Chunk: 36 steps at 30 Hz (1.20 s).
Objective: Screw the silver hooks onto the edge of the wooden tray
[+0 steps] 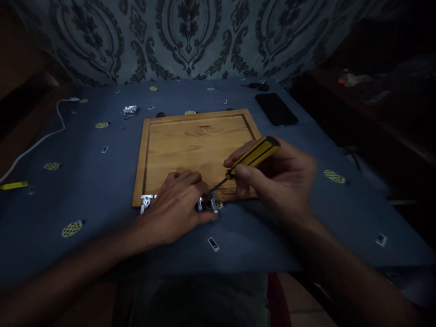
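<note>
A wooden panel [190,150] with a raised border lies flat on the cloth-covered table. My right hand [282,177] grips a screwdriver [255,156] by its yellow and black handle, tilted so the shaft points down to the left. Its tip meets a small metal hinge [213,202] on the panel's near edge. My left hand [180,200] is curled over that edge, fingers on the wood and thumb beside the hinge, apparently pinching it; the grip is partly hidden. Just left of my left hand, another metal fitting [146,200] sits at the panel's near left corner.
Beyond the panel are a dark phone [275,109], a dark slender tool [257,86] and a shiny metal piece [131,111]. A white cable [61,120] runs along the left, near a yellow object [13,185]. Patterned fabric [189,36] rises behind the table.
</note>
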Tool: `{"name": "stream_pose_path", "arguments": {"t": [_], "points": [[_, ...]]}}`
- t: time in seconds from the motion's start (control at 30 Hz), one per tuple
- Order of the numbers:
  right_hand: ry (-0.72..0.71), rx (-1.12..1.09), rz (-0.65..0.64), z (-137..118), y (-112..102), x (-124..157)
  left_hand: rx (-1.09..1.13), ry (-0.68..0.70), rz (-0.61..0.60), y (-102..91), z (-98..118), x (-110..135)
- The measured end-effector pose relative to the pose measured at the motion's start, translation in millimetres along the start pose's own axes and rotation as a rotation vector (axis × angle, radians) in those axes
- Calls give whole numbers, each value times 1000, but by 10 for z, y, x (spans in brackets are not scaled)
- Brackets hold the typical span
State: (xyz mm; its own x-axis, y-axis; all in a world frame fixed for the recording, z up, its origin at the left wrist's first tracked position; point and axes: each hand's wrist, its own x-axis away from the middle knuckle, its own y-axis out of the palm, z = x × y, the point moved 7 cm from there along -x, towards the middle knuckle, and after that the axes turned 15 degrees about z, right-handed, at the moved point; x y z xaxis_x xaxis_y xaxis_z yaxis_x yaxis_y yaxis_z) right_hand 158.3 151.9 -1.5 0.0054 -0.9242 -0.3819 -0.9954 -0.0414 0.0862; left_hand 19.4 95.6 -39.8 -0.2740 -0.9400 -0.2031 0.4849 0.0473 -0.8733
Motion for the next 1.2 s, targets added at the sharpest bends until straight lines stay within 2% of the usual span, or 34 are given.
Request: {"name": "stream_pose_path", "arguments": {"t": [0.07,0.13,0.33,0.87,1.07,1.2], "points": [[-16,-1,69,-6,-44,-2,0,0,-1,7,-5,1],[-29,13,84,-18,-54,-2,4,2,-2,12,-11,2],[3,32,4,-22,17,4,7,-12,-17,8,-15,-1],[-15,88,-71,38,19,14,8,-9,-13,3,-12,5],[17,78,-194,38,37,38,0,14,7,8,-6,4],[-49,89,-202,-19,35,19,1,23,12,2,2,5]]}}
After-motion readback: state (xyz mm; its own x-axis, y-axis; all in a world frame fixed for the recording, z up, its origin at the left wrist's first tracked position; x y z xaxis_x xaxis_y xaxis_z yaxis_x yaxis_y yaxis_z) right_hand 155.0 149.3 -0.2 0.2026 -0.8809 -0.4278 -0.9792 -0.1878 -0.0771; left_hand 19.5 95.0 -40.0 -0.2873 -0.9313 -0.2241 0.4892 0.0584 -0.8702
